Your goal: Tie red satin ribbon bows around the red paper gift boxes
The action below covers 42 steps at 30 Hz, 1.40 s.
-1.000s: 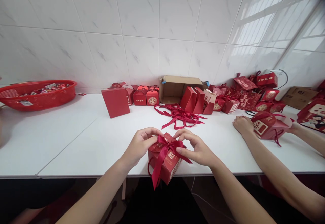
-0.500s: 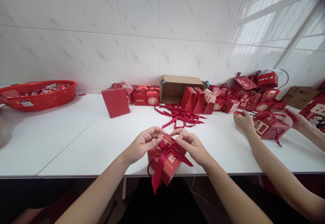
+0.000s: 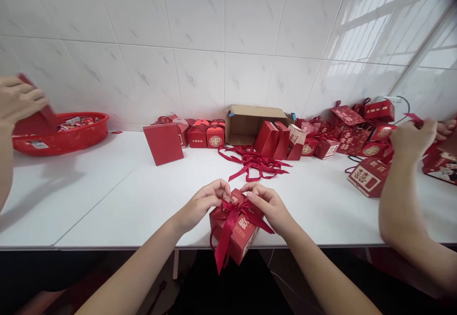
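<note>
A small red gift box [image 3: 238,236] with gold characters sits at the near edge of the white table [image 3: 114,196]. A dark red ribbon [image 3: 228,224] is tied over its top and a long tail hangs off the front. My left hand [image 3: 202,204] pinches the ribbon at the box's top left. From the other side, my right hand [image 3: 267,205] pinches the ribbon at the top right. Both hands have their fingers closed and almost meet above the box.
A loose heap of red ribbons [image 3: 255,161] lies mid-table before an open cardboard box [image 3: 250,124] and rows of red gift boxes [image 3: 205,135]. A red basket [image 3: 67,136] stands far left. Another person's hand [image 3: 19,100] is at left; a second person's hands [image 3: 410,138] pull ribbon above a box [image 3: 367,177] at right.
My hands shifted slightly on the ribbon knot. The person at right lifted both hands off their box, pulling ribbon upward. A hand holding something red came into view at far left.
</note>
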Available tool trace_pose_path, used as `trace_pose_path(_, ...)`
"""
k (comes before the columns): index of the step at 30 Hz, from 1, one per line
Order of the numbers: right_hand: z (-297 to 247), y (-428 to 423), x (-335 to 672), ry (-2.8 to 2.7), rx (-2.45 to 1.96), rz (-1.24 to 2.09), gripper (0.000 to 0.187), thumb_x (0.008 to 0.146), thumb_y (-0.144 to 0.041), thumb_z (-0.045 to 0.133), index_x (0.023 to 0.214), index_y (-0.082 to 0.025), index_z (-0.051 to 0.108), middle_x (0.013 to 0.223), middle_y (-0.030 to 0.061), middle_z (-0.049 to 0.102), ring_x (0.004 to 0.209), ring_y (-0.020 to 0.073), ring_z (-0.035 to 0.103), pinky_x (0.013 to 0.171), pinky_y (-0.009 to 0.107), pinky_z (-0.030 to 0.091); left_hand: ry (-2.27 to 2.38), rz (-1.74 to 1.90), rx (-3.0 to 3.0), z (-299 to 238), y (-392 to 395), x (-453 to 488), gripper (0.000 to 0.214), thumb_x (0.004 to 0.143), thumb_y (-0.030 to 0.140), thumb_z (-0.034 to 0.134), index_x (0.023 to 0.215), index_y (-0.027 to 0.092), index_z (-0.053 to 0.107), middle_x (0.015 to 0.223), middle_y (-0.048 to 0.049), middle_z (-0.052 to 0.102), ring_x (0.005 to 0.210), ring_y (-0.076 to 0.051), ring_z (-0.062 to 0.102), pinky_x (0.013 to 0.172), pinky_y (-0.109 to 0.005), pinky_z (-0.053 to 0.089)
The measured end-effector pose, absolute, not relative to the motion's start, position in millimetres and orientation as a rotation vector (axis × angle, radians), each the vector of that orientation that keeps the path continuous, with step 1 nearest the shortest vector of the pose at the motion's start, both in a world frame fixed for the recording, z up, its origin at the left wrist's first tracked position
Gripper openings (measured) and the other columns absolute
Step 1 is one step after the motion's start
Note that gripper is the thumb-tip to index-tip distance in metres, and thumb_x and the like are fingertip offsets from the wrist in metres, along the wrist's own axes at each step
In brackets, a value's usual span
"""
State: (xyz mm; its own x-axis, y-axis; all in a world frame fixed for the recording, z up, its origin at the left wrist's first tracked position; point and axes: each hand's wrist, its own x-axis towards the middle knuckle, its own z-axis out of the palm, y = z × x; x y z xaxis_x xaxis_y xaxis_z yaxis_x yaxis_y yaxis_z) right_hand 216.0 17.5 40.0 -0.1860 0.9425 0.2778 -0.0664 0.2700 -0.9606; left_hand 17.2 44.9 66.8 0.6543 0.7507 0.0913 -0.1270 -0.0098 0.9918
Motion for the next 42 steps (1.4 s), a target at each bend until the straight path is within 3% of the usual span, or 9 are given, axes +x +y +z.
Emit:
trace_pose_path(3, 39, 19, 217, -1.458, -0.863, 1.149, 0.038, 0.082, -0.037, 0.057, 0.053, -0.017, 0.042, 0.097, 0.0041, 0.058, 0.09, 0.0171, 0.052, 0.083, 0.031, 0.036, 0.574, 0.81, 1.381, 68, 45, 18, 0.004, 0.079, 0.013, 0.05, 0.081, 0.016, 0.048, 0.072, 0.0012, 0.049, 0.067, -0.009, 0.044, 0.064, -0.022, 0.035)
trace_pose_path(9, 38, 20, 220, -1.414, -0.84, 1.206, 0.033, 0.083, -0.038, 0.056, 0.058, -0.017, 0.055, 0.102, 0.0037, 0.057, 0.086, 0.0158, 0.053, 0.08, 0.03, 0.038, 0.687, 0.762, 1.478, 72, 43, 19, 0.02, 0.082, 0.031, 0.058, 0.086, 0.018, 0.044, 0.066, 0.0052, 0.044, 0.057, -0.006, 0.038, 0.053, -0.018, 0.031)
trace_pose_path(14, 38, 20, 221, -1.4, -0.851, 1.231, 0.032, 0.082, -0.039, 0.057, 0.059, -0.016, 0.058, 0.105, 0.0045, 0.055, 0.09, 0.0168, 0.052, 0.081, 0.03, 0.038, 0.786, 0.749, 1.649, 80, 39, 18, 0.023, 0.075, 0.03, 0.065, 0.082, 0.018, 0.047, 0.07, 0.0046, 0.044, 0.061, -0.007, 0.043, 0.055, -0.018, 0.039)
trace_pose_path(21, 40, 21, 221, -1.415, -0.83, 1.22, 0.039, 0.078, -0.04, 0.062, 0.05, -0.016, 0.048, 0.104, 0.006, 0.057, 0.089, 0.0181, 0.054, 0.083, 0.032, 0.038, 0.772, 0.707, 1.602, 80, 39, 21, 0.025, 0.077, 0.036, 0.063, 0.089, 0.017, 0.051, 0.07, 0.0031, 0.051, 0.057, -0.008, 0.05, 0.055, -0.022, 0.045)
trace_pose_path(29, 36, 17, 213, -1.349, -0.807, 1.29, 0.039, 0.077, -0.037, 0.063, 0.05, -0.016, 0.045, 0.113, 0.0062, 0.058, 0.099, 0.0207, 0.053, 0.087, 0.034, 0.037, 0.836, 0.676, 1.765, 87, 37, 11, 0.023, 0.079, 0.038, 0.059, 0.086, 0.016, 0.06, 0.062, 0.003, 0.05, 0.054, -0.008, 0.045, 0.052, -0.02, 0.037)
trace_pose_path(34, 35, 14, 201, -1.296, -0.799, 1.3, 0.039, 0.078, -0.037, 0.063, 0.05, -0.016, 0.046, 0.114, 0.0062, 0.057, 0.108, 0.0218, 0.051, 0.091, 0.034, 0.036, 0.963, 0.763, 1.902, 82, 27, 23, 0.021, 0.077, 0.035, 0.062, 0.085, 0.018, 0.068, 0.081, -0.0037, 0.066, 0.075, -0.015, 0.059, 0.07, -0.026, 0.047)
trace_pose_path(42, 37, 12, 202, -1.148, -0.835, 1.377, 0.039, 0.072, -0.037, 0.068, 0.047, -0.015, 0.047, 0.111, 0.0044, 0.057, 0.094, 0.018, 0.053, 0.083, 0.03, 0.039, 1.093, 0.849, 1.962, 64, 24, 28, 0.02, 0.07, 0.038, 0.068, 0.075, 0.019, 0.072, 0.078, -0.004, 0.064, 0.069, -0.015, 0.059, 0.066, -0.027, 0.046)
